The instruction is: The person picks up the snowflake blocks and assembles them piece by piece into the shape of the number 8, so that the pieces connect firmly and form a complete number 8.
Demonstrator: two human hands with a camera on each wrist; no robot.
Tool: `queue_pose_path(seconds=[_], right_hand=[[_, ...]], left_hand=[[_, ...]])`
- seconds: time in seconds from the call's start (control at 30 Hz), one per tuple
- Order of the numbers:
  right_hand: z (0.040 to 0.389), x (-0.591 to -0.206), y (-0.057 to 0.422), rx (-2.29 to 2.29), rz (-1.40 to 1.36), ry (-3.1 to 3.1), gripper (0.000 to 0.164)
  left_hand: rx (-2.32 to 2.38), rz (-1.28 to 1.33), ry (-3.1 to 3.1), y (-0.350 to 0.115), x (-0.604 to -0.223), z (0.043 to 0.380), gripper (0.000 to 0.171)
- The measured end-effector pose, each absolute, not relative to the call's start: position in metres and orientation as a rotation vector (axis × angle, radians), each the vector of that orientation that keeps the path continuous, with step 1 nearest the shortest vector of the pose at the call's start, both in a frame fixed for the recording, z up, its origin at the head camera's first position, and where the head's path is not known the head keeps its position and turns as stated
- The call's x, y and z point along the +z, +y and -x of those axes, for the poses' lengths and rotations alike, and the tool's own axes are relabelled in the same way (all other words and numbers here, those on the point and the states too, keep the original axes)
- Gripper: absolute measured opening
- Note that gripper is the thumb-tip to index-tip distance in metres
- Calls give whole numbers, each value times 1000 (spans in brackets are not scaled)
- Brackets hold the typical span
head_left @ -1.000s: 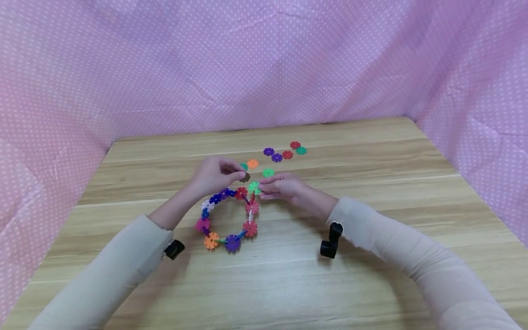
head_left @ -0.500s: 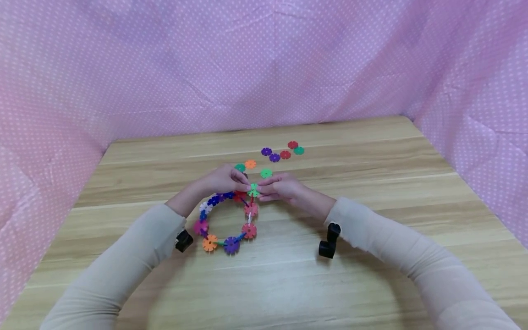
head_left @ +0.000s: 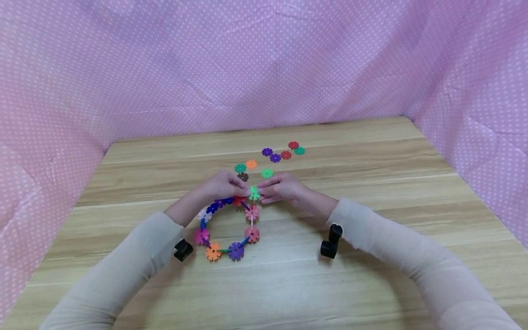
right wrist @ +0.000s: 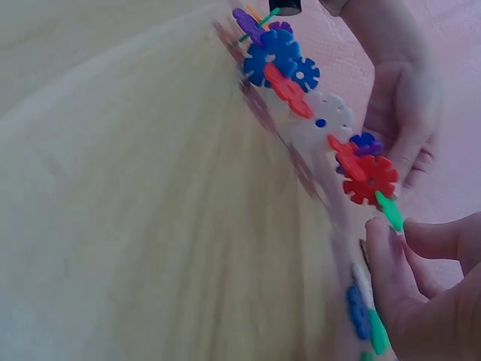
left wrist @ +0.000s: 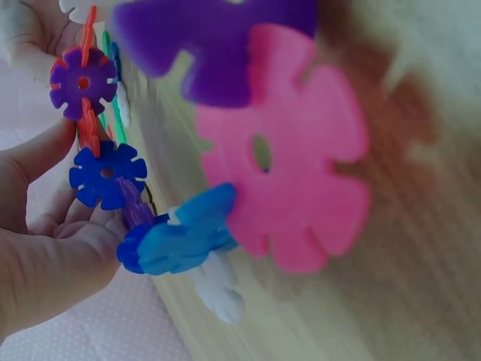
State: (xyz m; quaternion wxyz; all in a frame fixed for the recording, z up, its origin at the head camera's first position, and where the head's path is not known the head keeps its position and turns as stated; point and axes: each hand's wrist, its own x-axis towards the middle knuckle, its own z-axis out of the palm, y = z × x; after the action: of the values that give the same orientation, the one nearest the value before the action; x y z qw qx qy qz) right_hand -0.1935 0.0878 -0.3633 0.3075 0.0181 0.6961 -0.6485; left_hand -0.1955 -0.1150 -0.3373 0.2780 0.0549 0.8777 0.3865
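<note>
A ring of slotted plastic snowflake discs, with an orange disc (head_left: 213,251) and a purple disc (head_left: 236,251) at its near side, is in front of me in the head view. My right hand (head_left: 284,189) pinches a light green disc (head_left: 253,193) at the ring's far right. Beside it, my left hand (head_left: 224,185) grips the ring's far side near a red disc (head_left: 238,200). The left wrist view has a pink disc (left wrist: 289,158) large and close, with the left fingers (left wrist: 49,150) at the red and blue links. In the right wrist view the green disc (right wrist: 389,210) joins a red one.
Loose discs lie beyond the hands on the wooden table (head_left: 350,160): brown (head_left: 243,177), teal (head_left: 240,168), orange (head_left: 251,163), light green (head_left: 266,173), and several purple, red and teal ones farther back. A pink dotted cloth (head_left: 264,68) hangs around the table.
My left hand has let go of the brown disc, which now lies on the table, and has moved to the ring beside the green disc. The ring has shifted slightly toward me.
</note>
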Motion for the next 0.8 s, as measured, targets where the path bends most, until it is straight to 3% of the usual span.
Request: queue_pose_path(seconds=[0.37, 0.53, 0.8], right_hand=[[210, -341, 130, -1443, 145, 2327, 32], [214, -343, 146, -1083, 398, 2647, 23], [210, -355, 153, -803, 623, 2675, 26]], left_hand=[[1081, -104, 2378, -118, -339, 192, 22], [1087, -109, 2377, -118, -336, 192, 21], [1053, -106, 2376, -116, -335, 190, 24]])
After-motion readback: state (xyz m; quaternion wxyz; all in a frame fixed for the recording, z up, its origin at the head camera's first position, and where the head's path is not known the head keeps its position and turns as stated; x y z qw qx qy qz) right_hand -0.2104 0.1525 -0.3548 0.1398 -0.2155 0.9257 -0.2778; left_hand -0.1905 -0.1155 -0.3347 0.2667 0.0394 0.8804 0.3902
